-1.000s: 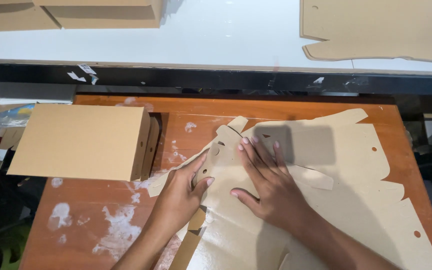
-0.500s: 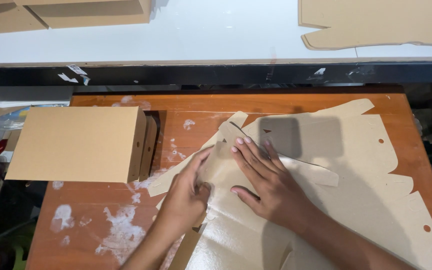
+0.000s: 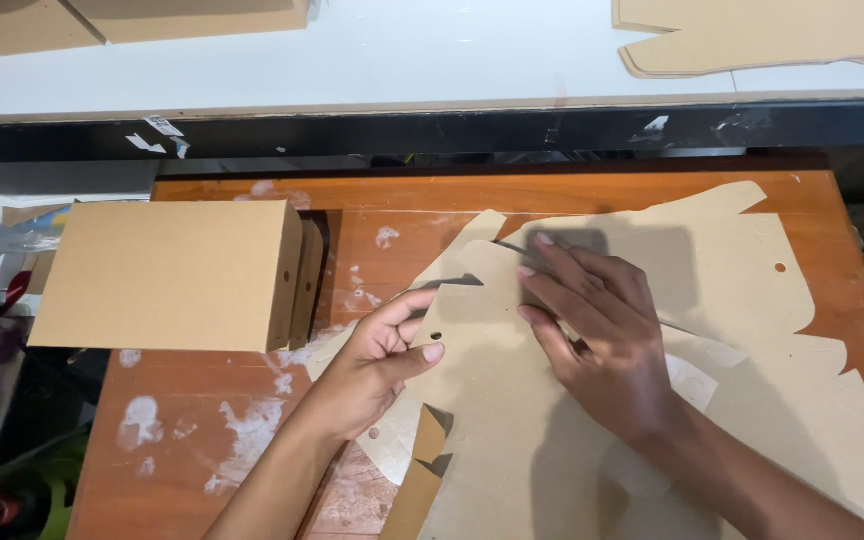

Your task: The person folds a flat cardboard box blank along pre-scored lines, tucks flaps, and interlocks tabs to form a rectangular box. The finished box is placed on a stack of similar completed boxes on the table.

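Observation:
A flat die-cut cardboard sheet (image 3: 742, 300) with flaps and small punched holes lies on the orange wooden table (image 3: 202, 430). My right hand (image 3: 602, 340) presses flat on the middle of the sheet, fingers spread toward the far left. At the sheet's left edge, my left hand (image 3: 382, 355) pinches a flap between thumb and curled fingers. A small folded tab (image 3: 427, 440) sticks up just below that hand.
A folded brown cardboard box (image 3: 167, 275) rests on the table's left edge, overhanging it. Beyond a dark gap stands a white table (image 3: 432, 60) with more cardboard blanks (image 3: 762, 35) at its right and left corners. Clutter lies on the floor at left.
My left hand has curled from lying flat to pinching the sheet's left flap. My right hand has stayed pressed on the sheet. The camera has shifted slightly.

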